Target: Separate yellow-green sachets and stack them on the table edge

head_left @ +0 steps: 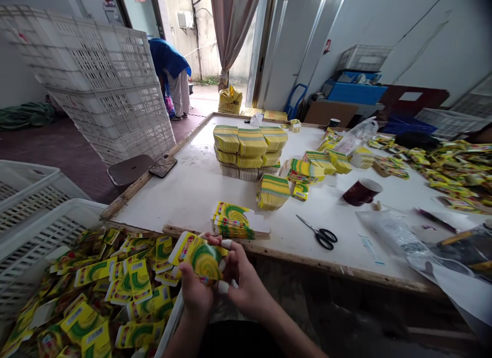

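Between my two hands is a yellow and green printed carton point(200, 258), held over the table's front edge. My left hand point(195, 295) grips its lower left side, thumb on the printed face. My right hand point(242, 276) has its fingers round the right side; white covers sit on several fingertips. Just beyond lies a stack of flat cartons point(232, 219) with a white flap sticking out to the right. To the left, a white crate point(82, 206) is heaped with folded yellow cartons point(134, 281).
Bundled carton stacks point(249, 142) stand mid-table, near a single bundle point(272, 191). Scissors point(321, 232) and a dark mug point(362, 192) lie to the right, a phone point(163, 165) at the left edge. Tall white crates point(111, 86) rise behind. A person in blue point(169, 58) bends near the doorway.
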`<state>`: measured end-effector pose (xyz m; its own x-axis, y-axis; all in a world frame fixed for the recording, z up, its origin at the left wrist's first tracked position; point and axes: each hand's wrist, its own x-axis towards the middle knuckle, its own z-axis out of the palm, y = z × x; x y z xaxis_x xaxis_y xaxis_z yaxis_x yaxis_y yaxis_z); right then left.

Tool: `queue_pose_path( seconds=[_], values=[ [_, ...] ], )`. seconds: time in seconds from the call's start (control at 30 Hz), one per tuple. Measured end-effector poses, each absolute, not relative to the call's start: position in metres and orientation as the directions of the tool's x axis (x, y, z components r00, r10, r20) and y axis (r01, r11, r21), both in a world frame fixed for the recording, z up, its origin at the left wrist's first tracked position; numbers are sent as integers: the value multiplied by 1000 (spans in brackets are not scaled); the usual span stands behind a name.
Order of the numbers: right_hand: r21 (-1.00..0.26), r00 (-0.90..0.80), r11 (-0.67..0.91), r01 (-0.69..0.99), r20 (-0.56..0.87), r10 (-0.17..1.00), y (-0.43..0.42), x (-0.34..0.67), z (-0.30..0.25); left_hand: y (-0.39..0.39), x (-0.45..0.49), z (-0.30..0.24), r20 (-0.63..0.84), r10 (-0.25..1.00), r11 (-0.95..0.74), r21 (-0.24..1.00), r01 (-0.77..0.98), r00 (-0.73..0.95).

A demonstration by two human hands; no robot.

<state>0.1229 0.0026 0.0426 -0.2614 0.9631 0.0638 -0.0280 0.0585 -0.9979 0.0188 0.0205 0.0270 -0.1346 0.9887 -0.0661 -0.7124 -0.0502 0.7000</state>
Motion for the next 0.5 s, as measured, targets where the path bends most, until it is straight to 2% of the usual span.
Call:
queue_pose_path(
  seconds=[0.07,0.13,0.23,0.37,0.43,0.5],
  values=[
    [-995,-255,25,-101,51,965,-8,114,41,24,19,31,-97,973,-107,610,-785,-208],
    [-996,-267,4,-90,28,963,-12,111,38,24,18,29,-123,963,-120,604,-788,-241],
    [-988,-267,-62,-144,-22,963,-7,114,34,20,15,22,-146,963,-67,687,-724,-228],
    [-948,-195,-75,-309,-14,981,10,133,37,11,14,16,-93,994,38,768,-639,-52],
    [-936,-174,-78,-344,-18,985,17,144,40,8,13,16,-109,994,96,833,-546,9],
    [-934,-161,-91,-345,-37,986,19,152,40,5,12,16,-137,991,119,892,-437,-9]
  ],
)
